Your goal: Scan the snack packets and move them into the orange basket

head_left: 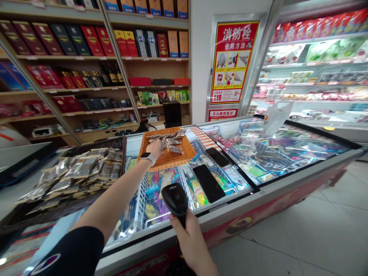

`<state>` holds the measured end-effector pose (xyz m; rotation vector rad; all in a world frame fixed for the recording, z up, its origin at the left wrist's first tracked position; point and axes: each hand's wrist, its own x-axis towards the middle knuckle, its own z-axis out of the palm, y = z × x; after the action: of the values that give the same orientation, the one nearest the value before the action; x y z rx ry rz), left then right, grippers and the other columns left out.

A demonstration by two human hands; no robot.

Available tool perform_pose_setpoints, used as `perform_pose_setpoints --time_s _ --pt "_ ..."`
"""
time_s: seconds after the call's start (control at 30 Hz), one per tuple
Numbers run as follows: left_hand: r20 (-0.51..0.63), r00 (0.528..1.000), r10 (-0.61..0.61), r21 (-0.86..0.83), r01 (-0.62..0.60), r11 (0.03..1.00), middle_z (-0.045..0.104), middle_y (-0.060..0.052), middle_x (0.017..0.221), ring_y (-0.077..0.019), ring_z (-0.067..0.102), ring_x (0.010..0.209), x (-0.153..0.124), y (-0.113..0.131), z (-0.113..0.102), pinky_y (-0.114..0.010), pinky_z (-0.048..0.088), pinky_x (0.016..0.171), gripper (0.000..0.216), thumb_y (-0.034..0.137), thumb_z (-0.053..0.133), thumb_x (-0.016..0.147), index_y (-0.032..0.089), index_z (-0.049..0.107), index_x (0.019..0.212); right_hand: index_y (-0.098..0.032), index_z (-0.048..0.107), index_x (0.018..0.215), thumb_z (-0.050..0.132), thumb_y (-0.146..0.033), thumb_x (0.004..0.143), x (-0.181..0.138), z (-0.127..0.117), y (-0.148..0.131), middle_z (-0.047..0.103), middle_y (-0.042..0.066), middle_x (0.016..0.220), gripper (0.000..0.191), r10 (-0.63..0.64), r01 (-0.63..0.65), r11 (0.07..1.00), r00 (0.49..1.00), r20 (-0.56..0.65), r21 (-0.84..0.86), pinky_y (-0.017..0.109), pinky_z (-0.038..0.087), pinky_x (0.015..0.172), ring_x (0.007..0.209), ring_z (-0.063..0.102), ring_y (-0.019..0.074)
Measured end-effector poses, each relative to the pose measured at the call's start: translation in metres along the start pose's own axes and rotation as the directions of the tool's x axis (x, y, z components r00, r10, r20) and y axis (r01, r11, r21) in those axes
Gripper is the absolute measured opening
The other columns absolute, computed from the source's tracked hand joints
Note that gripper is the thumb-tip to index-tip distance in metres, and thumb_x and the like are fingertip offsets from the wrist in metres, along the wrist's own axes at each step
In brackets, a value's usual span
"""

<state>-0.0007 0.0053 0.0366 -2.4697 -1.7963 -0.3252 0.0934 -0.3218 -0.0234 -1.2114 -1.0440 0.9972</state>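
Note:
My right hand (188,235) is closed round the grip of a black handheld barcode scanner (174,197), held low over the glass lid of a chest freezer (276,180). My left hand (155,148), a white watch on its wrist, reaches into an orange wicker basket (184,155) on the freezer lid. Its fingers lie on the small silver snack packets (172,142) in that basket; whether they grip one I cannot make out.
A dark wicker basket (25,212) piled with several similar packets sits at the left. Two black phones (209,183) lie on the freezer glass. Wooden shelves of boxed goods (86,42) stand behind, a chilled display (316,73) at the right. Tiled floor (310,234) lies right.

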Motion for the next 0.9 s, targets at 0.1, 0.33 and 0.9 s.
perform_pose_setpoints --time_s 0.1,0.33,0.9 --pt "-0.086 0.996 -0.027 -0.065 0.021 0.998 0.065 -0.024 0.123 -0.0362 0.063 0.116 -0.014 -0.018 -0.019 -0.039 0.049 0.092 0.052 0.03 0.074 0.078 0.009 0.052 0.12 -0.015 0.073 0.119 0.063 -0.043 0.094 -0.002 0.006 -0.001 0.078 0.011 0.105 0.039 -0.024 0.024 1.0 1.0 0.0 0.004 0.036 0.051 0.093 0.107 0.069 0.031" --pt "-0.107 0.966 -0.236 -0.782 0.065 0.62 0.061 0.001 0.074 -0.0181 0.062 0.066 -0.085 -0.039 -0.033 -0.028 0.048 0.059 0.038 0.048 0.066 0.082 0.02 0.047 0.101 -0.017 0.073 0.122 0.062 -0.045 0.094 -0.007 0.023 -0.011 0.078 0.01 0.11 0.041 -0.075 0.075 0.997 0.996 0.047 0.001 0.036 0.052 0.093 0.108 0.069 0.0306" --pt "-0.023 0.963 -0.269 -1.0 -0.022 0.006 0.07 -0.003 0.087 -0.0175 0.068 0.063 -0.209 -0.046 0.026 -0.029 0.057 0.058 0.064 0.047 0.076 0.076 0.019 0.052 0.129 -0.015 0.07 0.121 0.062 -0.042 0.094 -0.019 0.056 -0.014 0.078 0.012 0.111 0.039 -0.081 0.094 0.979 0.993 0.083 -0.178 0.035 0.052 0.091 0.107 0.07 0.0308"
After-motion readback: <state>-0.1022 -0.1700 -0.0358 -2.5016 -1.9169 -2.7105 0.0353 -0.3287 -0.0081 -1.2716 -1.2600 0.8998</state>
